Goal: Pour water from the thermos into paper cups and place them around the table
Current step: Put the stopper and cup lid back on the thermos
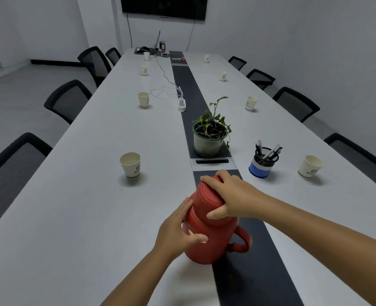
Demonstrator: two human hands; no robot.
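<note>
A long white conference table (pixel 89 206) with a dark strip down its middle fills the view, black mesh chairs (pixel 70 100) along both sides. At its near end stands a red plastic thermos (pixel 213 237), upright on the edge of the dark strip (handle turned to the right). The right hand (pixel 231 197) is curled over the thermos's red cap, fingers and thumb gripping it; the left hand (pixel 178 233) wraps the body, thumb across the front. Beyond it sit a potted green plant (pixel 209 138) and a black mesh pen holder (pixel 263 161). White paper cups (pixel 130 165) stand spaced along both long edges.
</note>
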